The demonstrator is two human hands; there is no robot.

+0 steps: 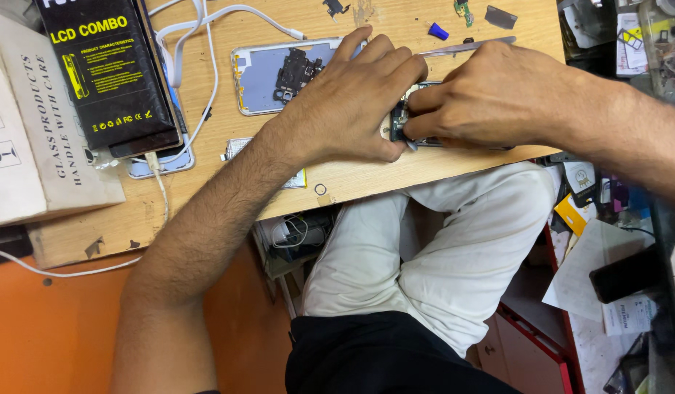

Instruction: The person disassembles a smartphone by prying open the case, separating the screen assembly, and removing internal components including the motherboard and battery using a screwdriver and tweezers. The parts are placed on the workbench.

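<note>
Two hands: the left hand (352,102) and right hand (483,95) meet over a small dark phone part (400,124) near the table's front edge.
Table: pale wood (352,179), scuffed, over an orange floor (53,328).
Room: cluttered shelves and papers at 3 o'clock; white trousers (440,255) below the table.
Phone part: dark, mostly hidden by fingers, at 1 o'clock from picture centre.
Left grip: fingers curled down, pressing on the part.
Right grip: fingertips pinched on the part's right side.
Nearby: an open phone back (261,76) at 11 o'clock of the left hand; a black box (108,73) at 9 o'clock; a white cable (199,29) between them; a blue cap (438,31) at 12 o'clock.
</note>
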